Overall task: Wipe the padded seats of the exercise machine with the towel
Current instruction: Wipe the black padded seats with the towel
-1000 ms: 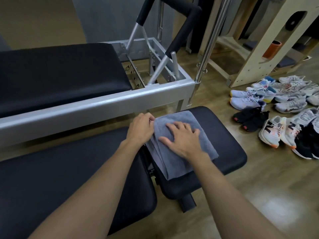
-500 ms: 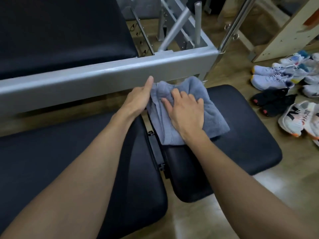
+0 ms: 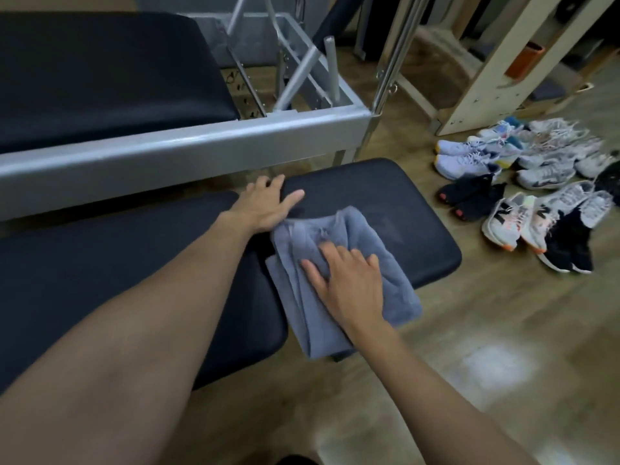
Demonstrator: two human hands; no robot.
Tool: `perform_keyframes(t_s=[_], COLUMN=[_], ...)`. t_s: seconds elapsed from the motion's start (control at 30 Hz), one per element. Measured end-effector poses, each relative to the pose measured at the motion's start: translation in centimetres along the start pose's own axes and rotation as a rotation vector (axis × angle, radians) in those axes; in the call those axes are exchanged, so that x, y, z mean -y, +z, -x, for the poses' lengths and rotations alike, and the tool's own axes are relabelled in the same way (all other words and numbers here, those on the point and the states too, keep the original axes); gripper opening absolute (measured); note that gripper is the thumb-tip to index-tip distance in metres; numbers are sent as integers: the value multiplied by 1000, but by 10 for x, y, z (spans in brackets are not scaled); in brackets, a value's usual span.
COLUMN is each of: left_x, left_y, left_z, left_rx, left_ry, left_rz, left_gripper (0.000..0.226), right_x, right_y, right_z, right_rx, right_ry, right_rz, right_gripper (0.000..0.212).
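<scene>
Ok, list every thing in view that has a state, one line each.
towel: bunched, draped over the seat's near edge
small padded seat: partly covered by towel
right hand: flat, pressing on towel
left hand: open, resting on seat's far corner
shoes: lined up on floor

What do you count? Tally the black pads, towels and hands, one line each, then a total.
Black pads: 3 (far pad, long near pad, short pad)
Gray towel: 1
Hands: 2 (left hand, right hand)
Total: 6
</scene>
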State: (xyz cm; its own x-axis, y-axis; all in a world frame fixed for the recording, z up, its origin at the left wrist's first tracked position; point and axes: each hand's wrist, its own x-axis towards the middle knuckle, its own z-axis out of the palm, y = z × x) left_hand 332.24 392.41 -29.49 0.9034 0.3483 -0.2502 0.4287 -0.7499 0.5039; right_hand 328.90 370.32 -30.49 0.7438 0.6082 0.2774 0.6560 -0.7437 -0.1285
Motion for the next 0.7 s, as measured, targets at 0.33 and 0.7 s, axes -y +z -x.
perform_keyframes(t_s=[0.33,0.7], left_x=[-5,-20], left_y=[-12,-8], left_z=[-31,-10], left_rx=[-205,-148], left_ry=[-31,-129], left_rz=[17,11], left_gripper=[67,72], right_x=[-24,-31], right_y=[40,35], right_z=[-116,-137], right_rx=[-43,-44], right_ry=[-58,-60], right_rz=[51,5], right_gripper=[33,36])
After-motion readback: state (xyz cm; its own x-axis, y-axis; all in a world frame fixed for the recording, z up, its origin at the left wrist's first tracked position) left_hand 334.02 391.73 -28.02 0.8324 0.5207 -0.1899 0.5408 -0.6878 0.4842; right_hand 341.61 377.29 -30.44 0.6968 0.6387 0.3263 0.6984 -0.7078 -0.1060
